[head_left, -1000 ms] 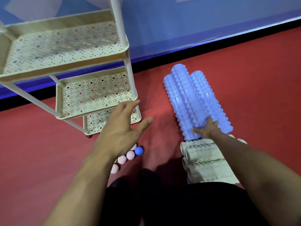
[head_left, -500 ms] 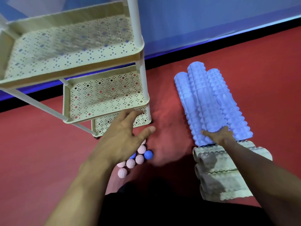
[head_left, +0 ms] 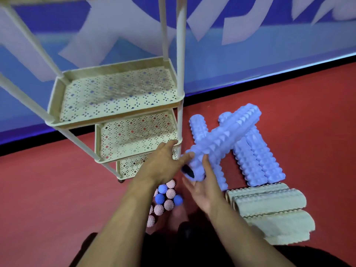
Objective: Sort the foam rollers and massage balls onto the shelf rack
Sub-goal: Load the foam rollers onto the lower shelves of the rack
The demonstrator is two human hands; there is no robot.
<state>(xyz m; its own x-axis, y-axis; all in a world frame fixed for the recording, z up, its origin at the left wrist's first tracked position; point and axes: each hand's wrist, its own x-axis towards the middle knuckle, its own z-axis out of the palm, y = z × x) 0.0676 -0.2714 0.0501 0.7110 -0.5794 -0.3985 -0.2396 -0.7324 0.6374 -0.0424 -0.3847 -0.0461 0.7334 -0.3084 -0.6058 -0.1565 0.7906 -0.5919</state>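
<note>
My right hand (head_left: 202,191) holds the near end of a knobbly blue foam roller (head_left: 221,139), lifted and angled across the other blue rollers (head_left: 258,160) lying on the red floor. My left hand (head_left: 161,166) is spread with straight fingers beside that end, its thumb touching the roller. Cream ridged rollers (head_left: 269,205) lie stacked at the lower right. A cluster of pink and blue spiky massage balls (head_left: 166,199) sits on the floor under my left wrist. The cream perforated shelf rack (head_left: 115,117) stands at the left, its tiers bare.
A blue and white wall banner (head_left: 250,54) with a black skirting strip runs behind the rack and rollers. The rack's white corner post (head_left: 181,74) rises just left of the lifted roller. Open red floor (head_left: 48,199) lies to the left.
My right hand has taken hold of the top blue roller and lifted its near end up and to the left. My left hand moved right to meet it. The view tilted upward.
</note>
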